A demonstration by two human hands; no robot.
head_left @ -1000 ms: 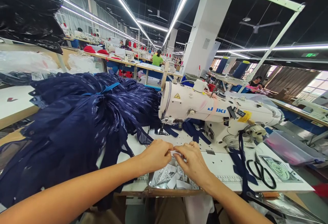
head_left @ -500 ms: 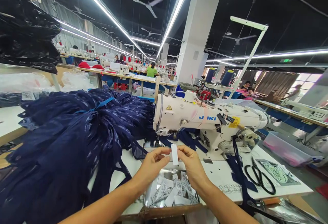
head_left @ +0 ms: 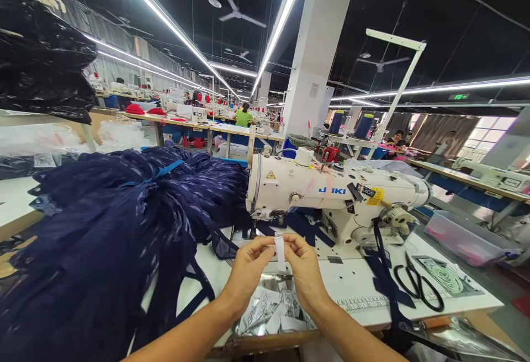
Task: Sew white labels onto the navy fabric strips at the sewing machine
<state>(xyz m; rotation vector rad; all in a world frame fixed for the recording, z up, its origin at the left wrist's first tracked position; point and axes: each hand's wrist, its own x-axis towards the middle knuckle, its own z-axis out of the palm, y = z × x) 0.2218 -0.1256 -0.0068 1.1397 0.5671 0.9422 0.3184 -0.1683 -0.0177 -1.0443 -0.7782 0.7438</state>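
Note:
Between my two hands is a small white fabric label, pinched near its top and hanging down. My left hand grips its left edge with thumb and fingers, and my right hand has its right edge. Just below, a metal tray holds many loose white printed labels. Directly behind my hands stands a white sewing machine, its needle area close to my left fingertips. A large bundle of navy fabric pieces, tied with a blue strip, lies to the left.
Black-handled scissors lie on the white table at the right, beside a coil of pale green cord. Navy strips hang over the front edge. A clear plastic bin stands beyond. Co-workers sit at distant tables.
My hands have come closer together around the label, and its top edge now bends over between my fingertips. The view has shifted slightly.

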